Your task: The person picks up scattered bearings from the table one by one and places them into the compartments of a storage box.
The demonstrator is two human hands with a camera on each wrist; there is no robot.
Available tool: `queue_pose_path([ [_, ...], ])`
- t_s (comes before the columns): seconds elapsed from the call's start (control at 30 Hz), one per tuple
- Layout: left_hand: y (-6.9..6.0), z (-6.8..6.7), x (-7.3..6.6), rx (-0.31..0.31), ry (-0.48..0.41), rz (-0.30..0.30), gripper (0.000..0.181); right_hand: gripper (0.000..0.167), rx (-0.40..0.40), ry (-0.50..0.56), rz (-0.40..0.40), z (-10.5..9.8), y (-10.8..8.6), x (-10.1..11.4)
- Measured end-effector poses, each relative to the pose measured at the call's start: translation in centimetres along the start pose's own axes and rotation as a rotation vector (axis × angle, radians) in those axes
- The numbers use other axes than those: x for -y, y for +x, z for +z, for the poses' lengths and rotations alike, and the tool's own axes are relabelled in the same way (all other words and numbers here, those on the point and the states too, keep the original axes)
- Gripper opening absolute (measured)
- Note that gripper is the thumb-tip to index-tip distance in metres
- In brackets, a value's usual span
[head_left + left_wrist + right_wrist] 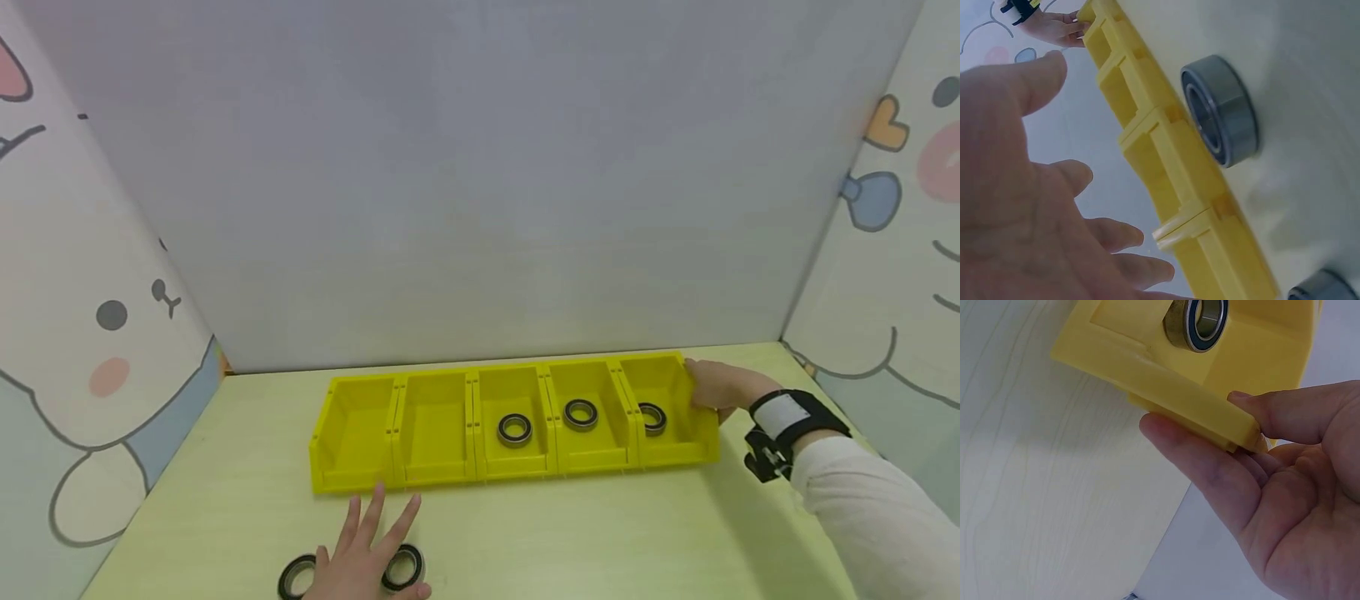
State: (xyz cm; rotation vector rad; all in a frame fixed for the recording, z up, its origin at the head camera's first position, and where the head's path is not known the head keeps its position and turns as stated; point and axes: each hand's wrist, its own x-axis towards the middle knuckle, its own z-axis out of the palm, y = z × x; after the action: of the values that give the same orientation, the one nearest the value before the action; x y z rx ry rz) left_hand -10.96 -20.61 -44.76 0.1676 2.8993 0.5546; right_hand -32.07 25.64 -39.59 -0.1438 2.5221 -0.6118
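Altogether, five bearings and five yellow bins (435, 425) are on the desk (570, 533), with two hands at work. The bins stand side by side in one row, near the grey wall (495, 183). Three bins carry one bearing each, counted from the person's left: the third bin's bearing (514, 442) lies toward the front; the fourth bin's bearing (581, 426) lies near the middle; the end bin (678, 454) has its bearing (663, 419) by the divider, which hides one edge from where I stand. Two more lie on the desk before the row, one bearing (285, 575) to the left of the left hand (360, 567) and one bearing (419, 567) to its right. This hand is spread, fingers apart and pointing toward the bins, and grips nothing; whether it touches either neighbour I cannot tell. At the far right, the right hand (716, 386) pinches the outer side wall of the end bin, thumb on the inner face, fingers on the outer. One black strap (798, 414) circles the right wrist, above one white sleeve (877, 500). Two side panels (67, 250) bear cartoon drawings.
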Motion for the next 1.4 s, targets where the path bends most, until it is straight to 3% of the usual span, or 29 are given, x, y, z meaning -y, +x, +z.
queue_pose_path([
  [0.2,0.4,1.6,1.5,0.045,0.032,0.004,0.098,0.067,-0.002,0.007,0.008,0.1,0.0,0.0],
  [0.7,1.3,1.2,3.7,0.093,0.062,-0.033,0.106,0.067,-0.008,-0.014,0.005,0.0,-0.3,0.5],
  [1.0,2.0,1.2,3.8,0.207,0.102,-0.072,0.088,0.069,-0.004,-0.014,0.004,-0.1,-0.3,0.4],
  [1.23,2.1,1.1,3.5,0.180,0.097,-0.058,0.091,0.068,0.000,0.012,0.005,-0.1,-0.3,0.4],
  [1.4,2.1,1.1,3.0,0.194,0.029,-0.031,0.093,0.066,-0.009,0.004,0.001,0.0,-0.2,0.3],
])
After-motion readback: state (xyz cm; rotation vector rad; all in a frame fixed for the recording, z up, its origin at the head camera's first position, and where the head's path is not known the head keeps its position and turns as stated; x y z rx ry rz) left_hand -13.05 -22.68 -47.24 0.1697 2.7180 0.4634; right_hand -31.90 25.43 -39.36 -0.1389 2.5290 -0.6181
